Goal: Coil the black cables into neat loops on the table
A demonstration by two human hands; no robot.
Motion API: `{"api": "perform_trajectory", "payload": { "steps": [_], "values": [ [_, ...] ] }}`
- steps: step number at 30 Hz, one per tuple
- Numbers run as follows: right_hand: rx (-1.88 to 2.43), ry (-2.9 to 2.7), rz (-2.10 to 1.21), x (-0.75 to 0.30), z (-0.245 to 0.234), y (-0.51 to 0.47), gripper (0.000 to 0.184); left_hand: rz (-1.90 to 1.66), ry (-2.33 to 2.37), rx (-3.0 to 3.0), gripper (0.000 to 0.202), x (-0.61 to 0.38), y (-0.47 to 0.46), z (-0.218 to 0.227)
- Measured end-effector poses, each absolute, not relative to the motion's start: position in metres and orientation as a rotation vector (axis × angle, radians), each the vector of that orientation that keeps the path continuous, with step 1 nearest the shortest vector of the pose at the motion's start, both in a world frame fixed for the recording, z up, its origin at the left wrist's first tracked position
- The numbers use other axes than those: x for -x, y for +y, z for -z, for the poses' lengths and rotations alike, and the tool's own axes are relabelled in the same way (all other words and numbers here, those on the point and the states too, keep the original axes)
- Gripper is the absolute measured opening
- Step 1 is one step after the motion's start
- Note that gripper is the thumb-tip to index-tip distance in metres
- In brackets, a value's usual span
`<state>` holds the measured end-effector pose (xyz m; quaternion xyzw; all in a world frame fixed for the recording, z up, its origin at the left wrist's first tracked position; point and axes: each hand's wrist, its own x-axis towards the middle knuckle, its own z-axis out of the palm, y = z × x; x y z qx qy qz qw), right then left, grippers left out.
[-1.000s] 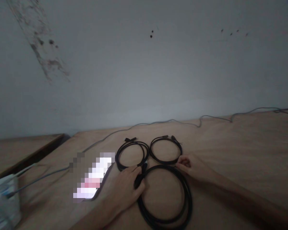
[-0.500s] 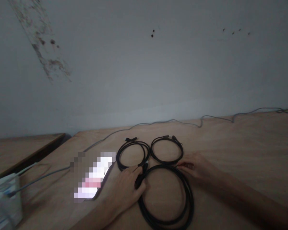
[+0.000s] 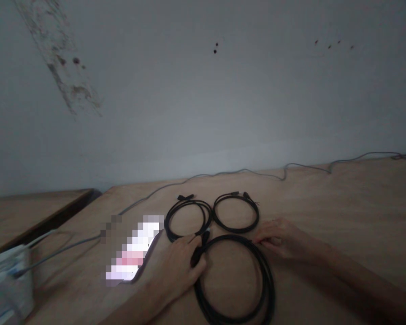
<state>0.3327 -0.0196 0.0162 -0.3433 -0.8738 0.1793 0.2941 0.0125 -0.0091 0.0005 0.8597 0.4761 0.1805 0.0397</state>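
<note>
Pressing the black plug (image 3: 203, 240) of a large black cable coil (image 3: 267, 289) with the left hand (image 3: 176, 266); the right hand (image 3: 280, 239), well apart, lies beside the coil's edge on the pale wooden table (image 3: 341, 203), below two smaller black coils (image 3: 236, 213).

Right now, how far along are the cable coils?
Looks done: two black cable coils lie in closed loops on the wooden table. In hand: a larger black coil, its black plug at the left hand, the right hand at its right edge. Seemingly left: the thin grey cable runs loose along the wall.
</note>
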Motion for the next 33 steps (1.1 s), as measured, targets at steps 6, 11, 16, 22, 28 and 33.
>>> {"api": "perform_trajectory", "payload": {
  "steps": [6,11,16,22,28,33],
  "values": [
    [0.931,-2.276,-0.424,-0.339,-0.002,-0.015,0.024,-0.542,1.426,-2.634,0.024,-0.012,-0.008,-0.001],
    [1.271,-2.096,-0.629,-0.332,-0.004,-0.018,0.021,-0.602,1.441,-2.651,0.023,-0.011,-0.008,0.004],
    [1.253,-2.02,-0.745,-0.327,-0.003,-0.018,0.022,-0.607,1.425,-2.648,0.024,-0.011,-0.007,0.004],
    [1.044,-2.259,-0.536,-0.336,-0.005,-0.019,0.022,-0.583,1.443,-2.631,0.026,-0.012,-0.007,0.004],
    [1.012,-2.216,-0.519,-0.331,-0.015,-0.023,0.023,-0.612,1.42,-2.644,0.023,-0.012,-0.007,0.005],
    [1.414,-1.871,-0.66,-0.323,-0.013,-0.019,0.045,-0.622,1.469,-2.647,0.024,-0.013,-0.008,0.004]
  ]
}}
